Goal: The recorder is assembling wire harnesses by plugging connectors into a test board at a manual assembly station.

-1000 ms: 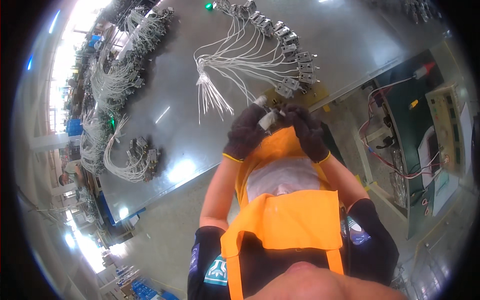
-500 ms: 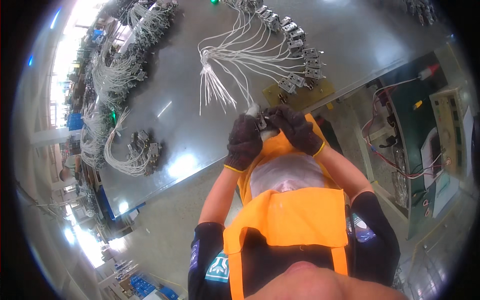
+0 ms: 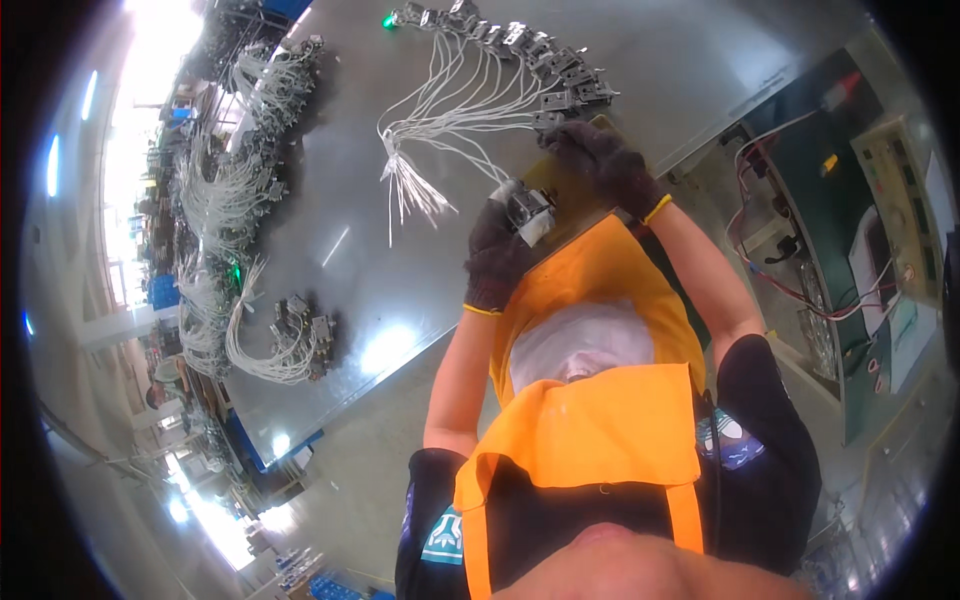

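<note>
My left hand point(image 3: 492, 245), in a dark knit glove with a yellow cuff, grips a small silver metal-cased part point(image 3: 532, 214) with white cable attached. That cable leads to a tied bundle of white wires point(image 3: 398, 158) on the metal table. My right hand point(image 3: 605, 165), gloved alike, is over a brass-coloured plate point(image 3: 572, 198) at the table's near edge. Its fingers are curled together close to the end of a curved row of similar metal-cased parts point(image 3: 522, 42). Whatever lies under those fingertips is hidden.
Another small wired bundle point(image 3: 285, 345) lies left on the grey table point(image 3: 345, 185). Heaped wired parts point(image 3: 215, 190) line its far left side. At right stands a dark green bench point(image 3: 815, 190) with red and white leads point(image 3: 745, 235). My orange apron point(image 3: 580, 430) hangs near the table edge.
My right hand has left the part held by my left and moved away, toward the row's end over the plate. The left hand keeps its hold. The whole view has shifted somewhat.
</note>
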`<action>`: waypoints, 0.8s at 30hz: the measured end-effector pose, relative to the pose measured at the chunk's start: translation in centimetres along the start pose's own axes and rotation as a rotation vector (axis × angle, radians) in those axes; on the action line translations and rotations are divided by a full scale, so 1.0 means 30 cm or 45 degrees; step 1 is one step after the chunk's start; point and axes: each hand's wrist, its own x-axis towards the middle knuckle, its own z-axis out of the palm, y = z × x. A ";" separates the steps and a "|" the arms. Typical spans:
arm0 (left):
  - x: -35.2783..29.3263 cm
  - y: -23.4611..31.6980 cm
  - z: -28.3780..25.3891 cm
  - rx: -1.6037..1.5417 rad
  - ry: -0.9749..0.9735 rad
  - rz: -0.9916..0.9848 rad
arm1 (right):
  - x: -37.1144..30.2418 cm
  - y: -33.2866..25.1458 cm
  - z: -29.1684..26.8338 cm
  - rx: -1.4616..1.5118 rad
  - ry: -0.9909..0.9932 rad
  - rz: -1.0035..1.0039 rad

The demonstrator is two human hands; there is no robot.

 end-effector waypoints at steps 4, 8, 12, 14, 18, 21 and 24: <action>0.029 0.021 0.033 0.065 0.070 -0.085 | -0.111 -0.083 -0.050 0.446 0.148 0.500; 0.053 0.032 0.075 0.550 0.144 0.030 | -0.226 -0.123 -0.059 0.611 0.106 0.771; 0.054 0.092 0.107 0.886 0.127 0.044 | -0.292 -0.098 -0.009 0.571 0.098 0.714; 0.057 0.108 0.070 0.701 0.005 0.028 | -0.324 -0.101 0.014 0.559 0.122 0.588; 0.071 0.061 0.057 0.589 -0.044 0.073 | -0.314 -0.117 0.072 0.256 0.041 0.385; 0.080 0.070 0.088 0.833 0.058 0.054 | -0.306 -0.086 0.117 -0.249 0.144 -0.025; 0.083 0.066 0.074 0.617 0.086 -0.038 | -0.260 -0.143 0.097 -0.288 0.255 -0.301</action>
